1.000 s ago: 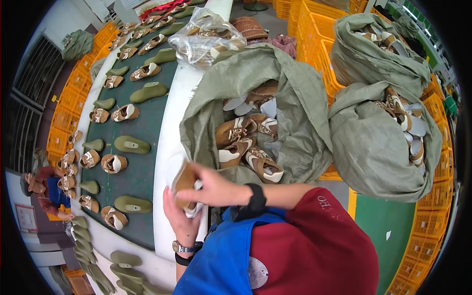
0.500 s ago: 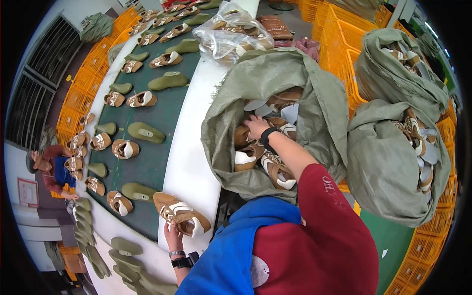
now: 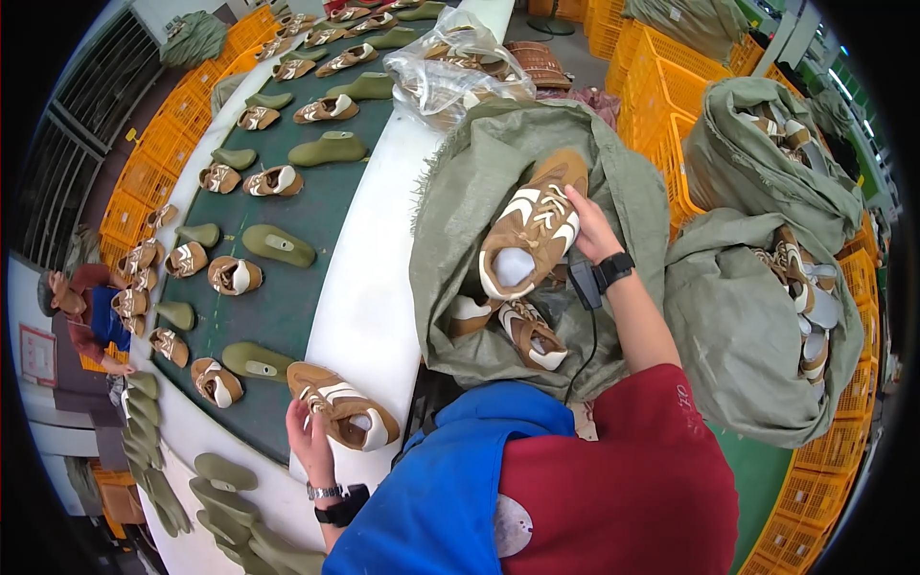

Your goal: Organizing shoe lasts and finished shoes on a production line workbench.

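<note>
My right hand [image 3: 596, 228] is closed on the side of a brown-and-white sneaker [image 3: 533, 222], lifted over an open green woven sack [image 3: 623, 153]. This sneaker's toe points away from me, and pale stuffing shows in its opening. Below it, more sneakers lie in the sack, among them a laced sneaker [image 3: 533, 333]. On the white table edge to my left rests another brown-and-white sneaker [image 3: 337, 406]. Beside its outer side is my left hand [image 3: 310, 447], fingers apart; whether they touch it I cannot tell.
Sneakers and olive shoe lasts [image 3: 278, 245] line the green belt [image 3: 297, 211]. More lasts [image 3: 251, 517] lie at the near left. A clear plastic bag [image 3: 455, 67] of shoes sits behind the sack. Two filled sacks [image 3: 738, 335] and yellow crates [image 3: 671, 81] stand right. A co-worker [image 3: 94, 307] works far left.
My right hand has come up out of the sack with a sneaker. My left hand has shifted forward along the table sneaker, its fingers now looser. The view has shifted slightly.
</note>
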{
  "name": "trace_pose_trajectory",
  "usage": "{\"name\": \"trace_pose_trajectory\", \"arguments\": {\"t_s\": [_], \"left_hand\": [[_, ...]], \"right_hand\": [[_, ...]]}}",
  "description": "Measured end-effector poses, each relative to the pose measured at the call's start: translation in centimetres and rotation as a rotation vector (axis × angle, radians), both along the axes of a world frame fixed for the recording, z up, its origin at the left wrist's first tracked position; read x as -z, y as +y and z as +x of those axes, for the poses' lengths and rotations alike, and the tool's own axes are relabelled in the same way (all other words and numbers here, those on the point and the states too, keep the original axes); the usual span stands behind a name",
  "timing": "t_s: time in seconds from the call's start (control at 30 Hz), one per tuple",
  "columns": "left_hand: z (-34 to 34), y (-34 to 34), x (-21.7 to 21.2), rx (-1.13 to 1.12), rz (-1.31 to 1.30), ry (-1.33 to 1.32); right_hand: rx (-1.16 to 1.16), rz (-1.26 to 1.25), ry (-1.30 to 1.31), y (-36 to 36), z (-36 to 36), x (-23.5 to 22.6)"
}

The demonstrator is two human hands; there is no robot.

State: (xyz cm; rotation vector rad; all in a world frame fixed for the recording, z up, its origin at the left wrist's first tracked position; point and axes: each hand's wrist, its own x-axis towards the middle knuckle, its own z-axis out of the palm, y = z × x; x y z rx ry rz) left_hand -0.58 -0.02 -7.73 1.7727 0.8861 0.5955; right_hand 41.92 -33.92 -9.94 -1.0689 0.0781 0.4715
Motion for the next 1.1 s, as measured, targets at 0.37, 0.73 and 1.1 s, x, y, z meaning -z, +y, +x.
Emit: {"name": "trace_pose_trajectory", "arguments": {"t_s": [0.37, 0.73, 1.1], "left_hand": [[8.4, -5.7, -6.7, 0.785, -0.445, -0.034], [4.1, -2.9, -1.7, 0.24, -0.802, -0.068], [-4.0, -2.2, 0.7, 0.077, 0.548, 0.473]], "right_hand": [[-0.406, 0.363, 0.284, 9.6, -10.7, -5.4], [-0.998, -0.381, -0.252, 18.9, -18.4, -4.7], [-1.228, -0.327, -0.961, 20.9, -23.1, 5.4]]}}
